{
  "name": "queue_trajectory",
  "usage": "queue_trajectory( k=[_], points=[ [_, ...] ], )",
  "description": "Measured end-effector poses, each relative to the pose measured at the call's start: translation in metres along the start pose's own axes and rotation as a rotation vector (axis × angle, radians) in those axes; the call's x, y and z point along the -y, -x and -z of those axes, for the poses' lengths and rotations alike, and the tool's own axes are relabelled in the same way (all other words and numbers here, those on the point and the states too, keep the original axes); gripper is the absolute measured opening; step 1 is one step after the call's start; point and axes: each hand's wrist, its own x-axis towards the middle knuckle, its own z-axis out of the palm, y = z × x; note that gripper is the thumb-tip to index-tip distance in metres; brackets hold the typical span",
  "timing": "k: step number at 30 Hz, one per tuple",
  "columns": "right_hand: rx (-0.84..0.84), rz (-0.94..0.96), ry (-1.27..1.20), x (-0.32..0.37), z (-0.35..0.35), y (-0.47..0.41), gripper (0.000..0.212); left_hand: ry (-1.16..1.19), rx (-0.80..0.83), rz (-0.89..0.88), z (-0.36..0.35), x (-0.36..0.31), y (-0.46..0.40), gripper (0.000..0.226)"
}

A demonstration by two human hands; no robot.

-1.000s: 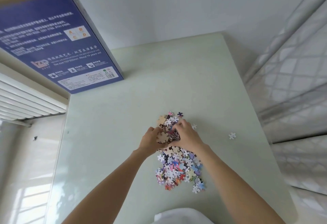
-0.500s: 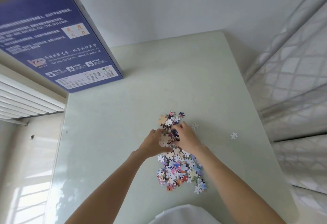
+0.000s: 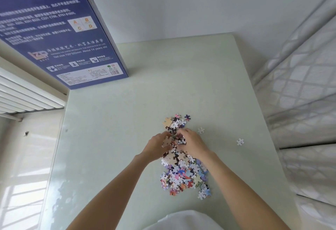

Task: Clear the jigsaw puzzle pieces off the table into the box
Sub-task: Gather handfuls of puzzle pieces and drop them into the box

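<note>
Head view here, looking down at a pale green table [image 3: 127, 139] with a loose heap of jigsaw pieces [image 3: 183, 173] sitting between my forearms. My left hand [image 3: 156, 148] and right hand [image 3: 192, 143] are cupped toward each other at the far end of the heap, fingers curled in around a small clump of pieces [image 3: 177, 141] squeezed between them; one tan, face-down piece [image 3: 167, 141] sticks out against the left fingers.

Handling-wise, I'd say these are light, thin cardboard bits, stiff enough not to crumple but loose, so a handful will shed from the edges. Pinching single ones is slow; scooping from both sides with the palms under the clump looks like the better hold.

The blue box [image 3: 60, 35] stands at the far left corner, well apart from the heap. Two strays sit to the right: one [image 3: 201, 130] just beside my right hand, another [image 3: 240, 141] further out. A few more lie past my fingertips.
</note>
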Motion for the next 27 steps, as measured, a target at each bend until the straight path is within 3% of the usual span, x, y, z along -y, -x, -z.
queue_trajectory(
  k=[3,16,27],
  points=[
    [-0.085,-0.003,-0.041,0.002,0.003,0.002,0.031,0.013,-0.056,-0.019,0.002,0.005,0.003,0.036],
    [-0.303,-0.117,-0.186,0.006,0.006,0.010,0.022,0.268,-0.158,0.104,0.014,0.014,0.005,0.030],
    [-0.308,-0.088,-0.208,0.020,0.021,0.020,0.019,0.212,-0.328,0.063,0.033,0.018,0.022,0.032]
  ],
)
